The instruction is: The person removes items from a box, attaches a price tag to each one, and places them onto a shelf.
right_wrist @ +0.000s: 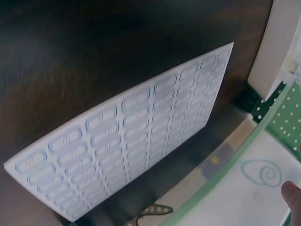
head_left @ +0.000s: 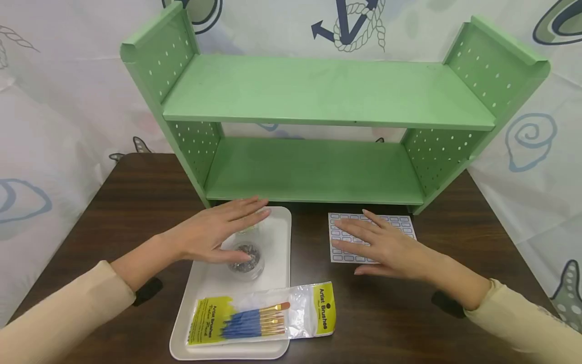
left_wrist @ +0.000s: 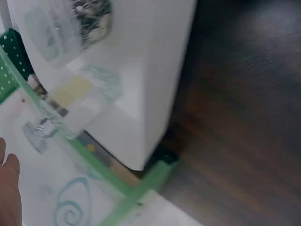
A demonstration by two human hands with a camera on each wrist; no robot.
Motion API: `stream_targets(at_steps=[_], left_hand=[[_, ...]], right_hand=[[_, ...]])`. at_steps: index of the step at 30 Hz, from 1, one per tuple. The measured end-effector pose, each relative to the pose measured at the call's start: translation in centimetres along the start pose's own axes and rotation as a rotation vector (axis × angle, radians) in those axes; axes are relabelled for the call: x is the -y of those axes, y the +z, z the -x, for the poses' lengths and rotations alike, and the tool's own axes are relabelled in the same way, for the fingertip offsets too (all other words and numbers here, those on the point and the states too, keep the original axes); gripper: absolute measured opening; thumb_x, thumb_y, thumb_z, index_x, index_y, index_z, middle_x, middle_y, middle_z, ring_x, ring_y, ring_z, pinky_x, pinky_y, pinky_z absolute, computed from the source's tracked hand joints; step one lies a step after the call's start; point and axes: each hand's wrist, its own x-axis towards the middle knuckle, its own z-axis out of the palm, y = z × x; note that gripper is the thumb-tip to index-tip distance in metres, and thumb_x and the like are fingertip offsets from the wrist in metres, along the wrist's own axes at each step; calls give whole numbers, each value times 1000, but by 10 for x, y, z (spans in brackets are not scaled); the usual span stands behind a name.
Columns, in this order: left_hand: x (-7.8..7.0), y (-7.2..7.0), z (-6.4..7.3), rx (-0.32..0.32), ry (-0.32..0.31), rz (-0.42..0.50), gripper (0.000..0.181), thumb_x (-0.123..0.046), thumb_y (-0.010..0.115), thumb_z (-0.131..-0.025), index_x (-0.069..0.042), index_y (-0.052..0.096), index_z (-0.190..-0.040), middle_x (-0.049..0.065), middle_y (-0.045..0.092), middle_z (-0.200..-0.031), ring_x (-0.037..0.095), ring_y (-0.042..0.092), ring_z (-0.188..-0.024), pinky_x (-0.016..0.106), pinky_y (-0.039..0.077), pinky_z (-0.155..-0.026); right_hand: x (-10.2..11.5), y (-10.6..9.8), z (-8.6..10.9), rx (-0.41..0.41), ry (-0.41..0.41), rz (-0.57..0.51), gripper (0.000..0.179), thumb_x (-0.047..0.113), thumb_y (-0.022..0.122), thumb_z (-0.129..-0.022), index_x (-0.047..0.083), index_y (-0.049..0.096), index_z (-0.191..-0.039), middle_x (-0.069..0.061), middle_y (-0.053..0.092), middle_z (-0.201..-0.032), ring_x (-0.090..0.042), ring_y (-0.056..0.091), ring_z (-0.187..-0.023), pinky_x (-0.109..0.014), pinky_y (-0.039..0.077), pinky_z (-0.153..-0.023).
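With fingers spread straight, my left hand (head_left: 223, 227) hovers over the white tray (head_left: 195, 283). Below its thumb stands a clear round jar (head_left: 249, 272) of small metallic pieces. A second clear container (left_wrist: 77, 96) with a yellowish label sits behind the jar, mostly covered by the hand in the head view. To the right, my right hand (head_left: 386, 245) is held above a sheet of blue-bordered labels (head_left: 336, 253), fingers fanned out and holding nothing. A pack of artist brushes (head_left: 261, 316) with blue handles lies across the tray's near end, its right end over the tray's edge.
A green two-tier metal shelf (head_left: 313, 169) with perforated sides stands at the back of the dark wood table (head_left: 464, 227). The tray's far end and the label sheet lie close in front of its lower shelf. A patterned cloth (head_left: 59, 111) hangs behind.
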Motion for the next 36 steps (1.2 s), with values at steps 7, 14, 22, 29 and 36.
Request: stream_targets(at_steps=[7,14,22,29,36], left_hand=[[6,12,36,-131,-266,165,79,-38,68,-85,-14,28,-149,7,28,-154,24,48,-124,37,50,-87],[14,28,61,-287,-401,248,69,-22,70,-85,-6,36,-144,15,38,-147,30,46,-126,25,52,-66],[15,43,67,-331,-499,233,65,-19,70,-85,1,40,-140,21,43,-142,38,49,-123,45,48,-86],[15,54,68,-378,-529,223,64,-11,69,-85,6,39,-139,25,42,-141,40,49,-121,48,47,-86],[16,61,69,-409,-552,212,62,-4,69,-83,12,40,-135,30,42,-138,44,52,-116,49,50,-81]], right_hand=[[22,3,0,0,-3,-72,60,28,71,-83,18,48,-137,-11,45,-141,-25,43,-129,-40,22,-115],[46,9,-7,1,-52,-151,62,22,76,-79,18,50,-136,-6,46,-142,-22,43,-130,-38,27,-113],[59,21,-11,-20,-83,-225,46,19,64,-89,17,53,-133,-7,48,-140,-22,44,-130,-40,37,-106],[65,31,-13,-48,-110,-272,37,18,63,-90,18,59,-126,-6,52,-137,-23,47,-128,-36,35,-108],[67,33,-16,-88,-145,-268,27,15,68,-85,18,69,-113,0,63,-124,-20,54,-121,-37,40,-104]])
